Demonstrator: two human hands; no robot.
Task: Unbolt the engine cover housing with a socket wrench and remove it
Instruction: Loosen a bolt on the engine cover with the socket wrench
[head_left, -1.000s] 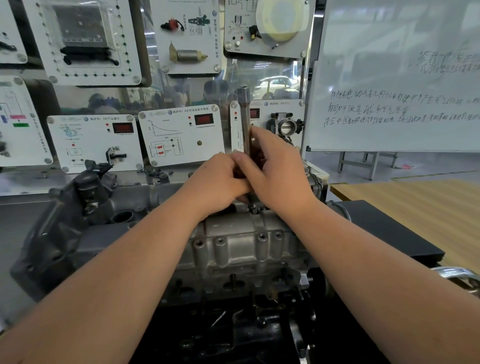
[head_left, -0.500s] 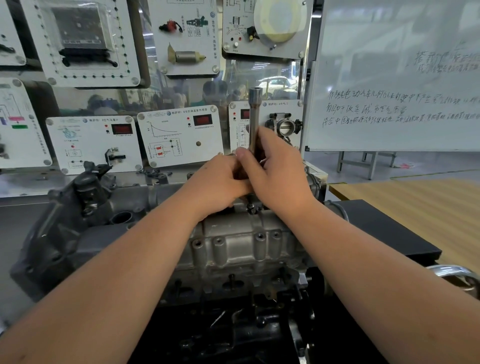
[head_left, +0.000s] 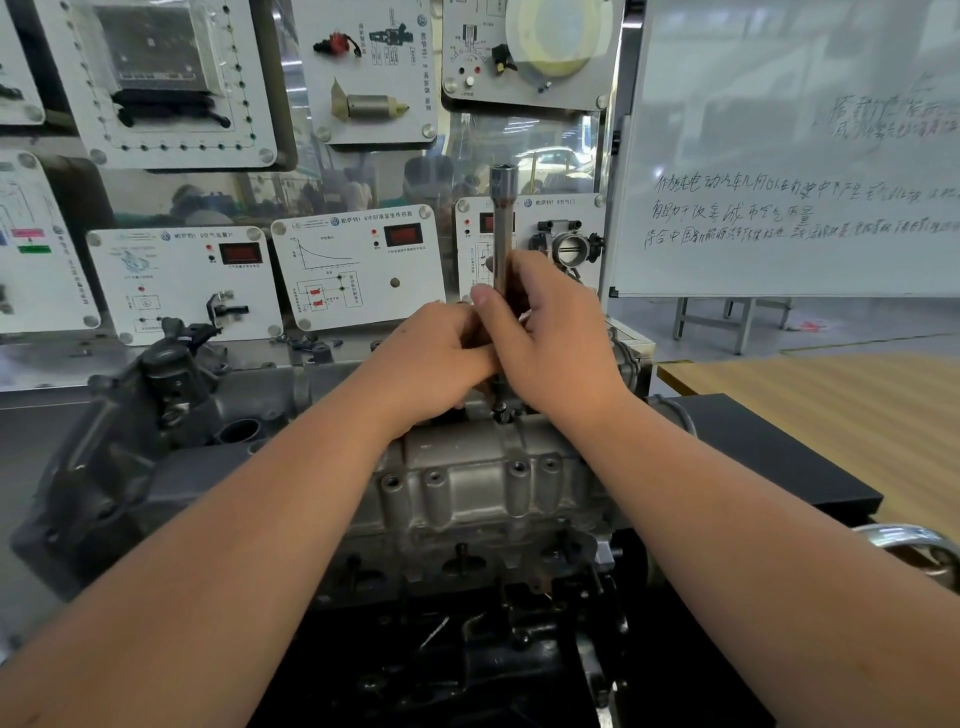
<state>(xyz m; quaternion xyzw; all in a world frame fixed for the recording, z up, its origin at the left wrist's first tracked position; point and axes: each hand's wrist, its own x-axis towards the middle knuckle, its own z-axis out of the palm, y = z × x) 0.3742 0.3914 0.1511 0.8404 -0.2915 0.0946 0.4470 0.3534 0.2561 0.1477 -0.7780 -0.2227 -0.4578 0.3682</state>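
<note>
At the middle of the view, just above centre, both hands meet around a socket wrench (head_left: 503, 228) that stands nearly upright over the engine cover housing (head_left: 467, 483). The right hand (head_left: 550, 343) wraps the lower part of the shaft, its thumb laid across toward nine o'clock and its fingers curled behind the metal. The left hand (head_left: 431, 358) closes in from nine o'clock, touching the right hand, with its fingers bent toward the tool; whether they actually clasp the shaft or only cover the other hand's thumb is hidden, so I cannot tell. The wrench's open hollow end points to twelve o'clock, and its lower tip comes down at a bolt (head_left: 500, 410) on the housing's far edge, right under the hands.

The housing is a pale grey casting with a row of round bosses along its near face, seated on the darker engine block (head_left: 130, 452), which runs off toward nine o'clock. Both forearms reach in from five and seven o'clock.

Behind the engine, toward twelve o'clock, stand white instrument panels (head_left: 358, 270) with red displays, one carrying a throttle body (head_left: 569, 249). A whiteboard (head_left: 800, 156) with handwriting fills the two o'clock area, a wooden tabletop (head_left: 831, 405) lies at three o'clock, and a shiny metal ring (head_left: 914, 540) shows at four o'clock.
</note>
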